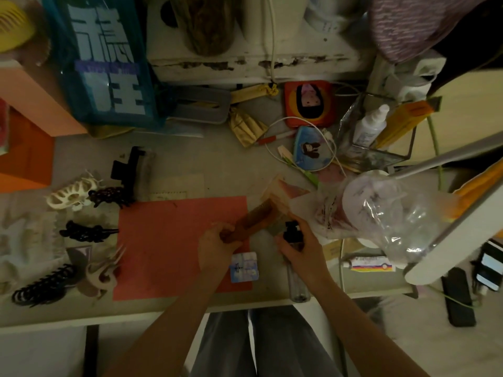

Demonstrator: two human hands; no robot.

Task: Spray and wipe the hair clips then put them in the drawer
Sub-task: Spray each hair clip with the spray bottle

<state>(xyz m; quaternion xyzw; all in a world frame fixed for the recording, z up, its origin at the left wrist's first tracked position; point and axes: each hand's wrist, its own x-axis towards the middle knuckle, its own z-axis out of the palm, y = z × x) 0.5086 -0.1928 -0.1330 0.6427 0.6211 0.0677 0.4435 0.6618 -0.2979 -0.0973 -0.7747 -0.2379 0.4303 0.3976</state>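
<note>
Here the left hand has its grip curled round one end of a brown, long-toothed wooden comb, holding it slanted above the salmon-pink paper sheet on the pale worktop. The right hand has its grip wrapped round a clear plastic spray bottle with a black nozzle, the nozzle just beside the comb's far end. The bottle's clear body reaches down to the worktop's near edge. A small blue-and-white card lies under the hands. The hair clips lie well apart on the left of the worktop: a cream openwork claw clip, a dark brown claw clip, a black clip, a beige claw clip and a black toothed banana clip. A crumpled clear plastic bag sits to the right.
</note>
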